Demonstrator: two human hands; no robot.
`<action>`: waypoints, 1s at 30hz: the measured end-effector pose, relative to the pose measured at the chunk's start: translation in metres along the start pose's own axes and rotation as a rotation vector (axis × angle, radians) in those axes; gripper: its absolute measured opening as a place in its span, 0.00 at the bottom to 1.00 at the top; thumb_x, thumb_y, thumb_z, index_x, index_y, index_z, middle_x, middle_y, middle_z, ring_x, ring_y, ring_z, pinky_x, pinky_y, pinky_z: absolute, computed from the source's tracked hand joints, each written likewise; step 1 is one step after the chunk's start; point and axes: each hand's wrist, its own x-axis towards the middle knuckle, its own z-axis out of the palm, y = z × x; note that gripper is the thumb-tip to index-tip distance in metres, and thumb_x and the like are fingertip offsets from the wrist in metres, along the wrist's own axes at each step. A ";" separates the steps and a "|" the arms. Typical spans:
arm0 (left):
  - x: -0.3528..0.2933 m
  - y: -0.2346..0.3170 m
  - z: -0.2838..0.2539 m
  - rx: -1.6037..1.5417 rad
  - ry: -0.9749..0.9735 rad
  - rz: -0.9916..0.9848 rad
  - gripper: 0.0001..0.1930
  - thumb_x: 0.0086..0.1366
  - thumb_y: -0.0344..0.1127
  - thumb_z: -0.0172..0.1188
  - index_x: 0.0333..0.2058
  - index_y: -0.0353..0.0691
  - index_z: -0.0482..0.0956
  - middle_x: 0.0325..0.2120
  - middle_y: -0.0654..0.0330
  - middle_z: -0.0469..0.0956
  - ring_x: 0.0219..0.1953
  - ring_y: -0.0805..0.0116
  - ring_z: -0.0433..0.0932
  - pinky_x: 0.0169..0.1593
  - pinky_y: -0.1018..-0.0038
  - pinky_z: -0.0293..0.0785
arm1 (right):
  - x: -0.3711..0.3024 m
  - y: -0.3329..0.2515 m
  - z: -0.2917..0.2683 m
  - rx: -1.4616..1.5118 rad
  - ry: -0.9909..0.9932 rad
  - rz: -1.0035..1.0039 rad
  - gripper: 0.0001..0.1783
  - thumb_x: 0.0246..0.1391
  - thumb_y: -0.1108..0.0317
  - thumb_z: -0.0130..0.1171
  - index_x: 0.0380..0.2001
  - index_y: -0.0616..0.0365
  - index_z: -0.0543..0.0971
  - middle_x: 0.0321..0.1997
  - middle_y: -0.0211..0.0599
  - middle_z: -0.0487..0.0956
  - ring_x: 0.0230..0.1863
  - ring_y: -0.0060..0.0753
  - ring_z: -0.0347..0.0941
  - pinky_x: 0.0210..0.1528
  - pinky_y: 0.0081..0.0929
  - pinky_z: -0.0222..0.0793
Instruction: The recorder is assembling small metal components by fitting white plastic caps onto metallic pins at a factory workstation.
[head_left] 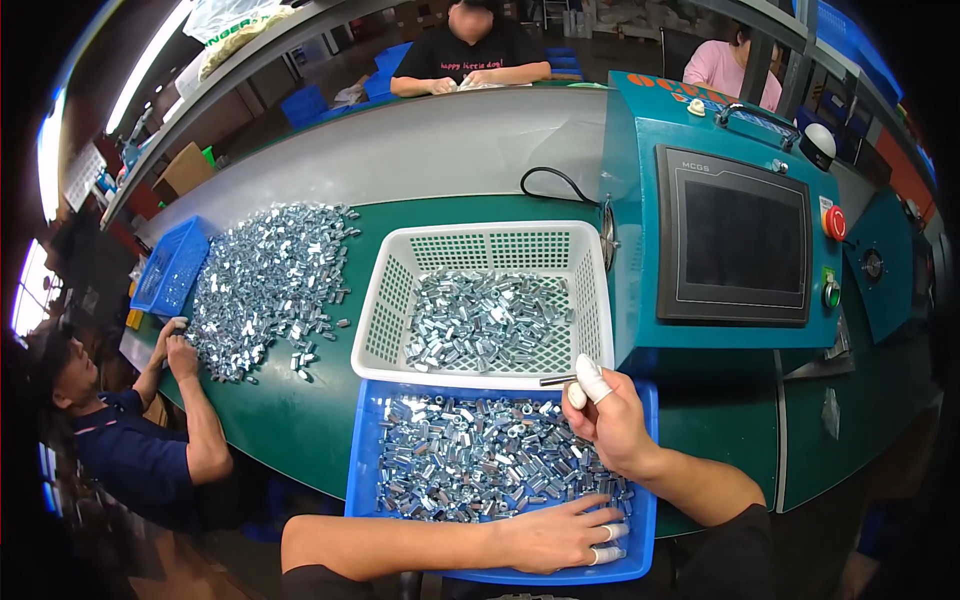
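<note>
My right hand point(612, 415) is closed in a pinch, its thumb and forefinger in white finger cots. A thin dark metal rod point(556, 381) sticks out leftward from between them, just over the near rim of a white perforated basket point(368, 345). Below it, my left hand point(560, 535) reaches over the front right of a blue tray point(362, 470), fingers stretched and somewhat apart, two with white cots. Its thumb and whatever lies under the palm are hidden. Shiny hexagonal metal spacers point(470, 455) fill the tray. More similar spacers point(485, 320) lie inside the basket.
A teal machine point(630, 250) with a dark screen point(740, 240) stands right of the basket. A large heap of spacers point(270, 285) and a small blue bin point(172, 265) are at left on the green tabletop point(300, 430). Beside the heap, a co-worker's hands point(178, 350) are at work.
</note>
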 end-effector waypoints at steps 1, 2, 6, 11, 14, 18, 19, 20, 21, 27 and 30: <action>0.004 -0.002 -0.002 -0.026 -0.006 0.025 0.26 0.53 0.33 0.52 0.54 0.40 0.66 0.55 0.50 0.63 0.62 0.49 0.55 0.64 0.51 0.49 | 0.000 0.000 -0.001 0.000 -0.001 0.003 0.22 0.64 0.53 0.40 0.20 0.55 0.66 0.14 0.27 0.65 0.12 0.13 0.52 0.14 0.14 0.48; 0.005 -0.003 0.002 -0.021 0.000 0.020 0.26 0.53 0.33 0.52 0.54 0.40 0.66 0.55 0.50 0.63 0.62 0.49 0.55 0.64 0.51 0.49 | 0.000 0.000 -0.001 0.000 -0.002 0.007 0.22 0.64 0.53 0.40 0.20 0.55 0.66 0.14 0.27 0.65 0.12 0.14 0.52 0.14 0.14 0.48; 0.008 -0.010 0.017 0.044 0.051 0.095 0.21 0.57 0.34 0.47 0.51 0.39 0.68 0.52 0.49 0.64 0.59 0.49 0.59 0.64 0.52 0.49 | -0.001 -0.003 -0.001 0.009 0.005 0.003 0.22 0.64 0.54 0.40 0.20 0.56 0.66 0.14 0.27 0.65 0.12 0.14 0.52 0.14 0.14 0.48; 0.012 -0.009 0.022 0.263 0.114 0.225 0.12 0.57 0.36 0.46 0.37 0.36 0.70 0.48 0.50 0.68 0.57 0.50 0.63 0.64 0.54 0.52 | 0.000 -0.001 -0.001 -0.013 -0.009 0.004 0.22 0.64 0.53 0.40 0.20 0.56 0.66 0.14 0.27 0.65 0.12 0.14 0.52 0.14 0.14 0.47; 0.010 -0.006 0.023 0.296 0.036 0.228 0.10 0.57 0.36 0.47 0.32 0.36 0.72 0.46 0.51 0.70 0.55 0.52 0.66 0.63 0.54 0.52 | -0.002 -0.002 0.001 0.005 -0.003 0.008 0.22 0.64 0.53 0.40 0.20 0.56 0.66 0.14 0.27 0.65 0.12 0.14 0.52 0.14 0.14 0.47; 0.004 -0.008 0.016 0.316 0.041 0.180 0.09 0.56 0.36 0.47 0.29 0.37 0.72 0.44 0.52 0.72 0.52 0.54 0.68 0.63 0.55 0.53 | -0.006 0.000 0.000 0.002 0.006 0.012 0.22 0.63 0.53 0.40 0.20 0.55 0.66 0.14 0.27 0.65 0.12 0.14 0.52 0.13 0.14 0.47; 0.000 -0.010 0.012 0.344 0.028 0.154 0.09 0.56 0.36 0.48 0.30 0.38 0.72 0.44 0.52 0.72 0.51 0.55 0.69 0.63 0.55 0.54 | -0.007 0.000 0.001 0.006 0.005 0.023 0.22 0.63 0.53 0.41 0.20 0.55 0.66 0.14 0.27 0.65 0.12 0.14 0.52 0.13 0.14 0.47; -0.004 -0.013 0.007 0.369 0.014 0.138 0.09 0.56 0.37 0.48 0.30 0.39 0.72 0.44 0.52 0.72 0.50 0.56 0.70 0.62 0.56 0.54 | -0.007 0.000 0.001 0.011 0.013 0.033 0.22 0.63 0.53 0.41 0.20 0.55 0.66 0.14 0.27 0.65 0.12 0.14 0.52 0.13 0.14 0.47; -0.007 -0.015 0.002 0.425 0.013 0.135 0.08 0.55 0.37 0.49 0.30 0.40 0.72 0.43 0.53 0.73 0.48 0.57 0.70 0.60 0.58 0.58 | -0.007 0.001 0.001 0.028 0.026 0.022 0.22 0.63 0.53 0.41 0.19 0.55 0.67 0.14 0.27 0.65 0.11 0.14 0.52 0.13 0.14 0.47; -0.018 -0.020 -0.016 0.471 -0.057 0.069 0.08 0.54 0.37 0.50 0.29 0.40 0.72 0.43 0.55 0.73 0.47 0.60 0.70 0.55 0.62 0.63 | -0.003 -0.002 0.006 0.047 0.049 -0.024 0.21 0.63 0.54 0.43 0.19 0.54 0.68 0.13 0.25 0.66 0.11 0.13 0.53 0.13 0.13 0.46; -0.018 -0.021 -0.018 0.500 -0.036 0.065 0.07 0.53 0.37 0.51 0.28 0.41 0.72 0.43 0.55 0.73 0.47 0.60 0.71 0.53 0.66 0.66 | -0.001 -0.001 0.001 0.023 0.000 -0.071 0.20 0.63 0.54 0.42 0.20 0.54 0.68 0.14 0.25 0.66 0.12 0.12 0.53 0.13 0.13 0.45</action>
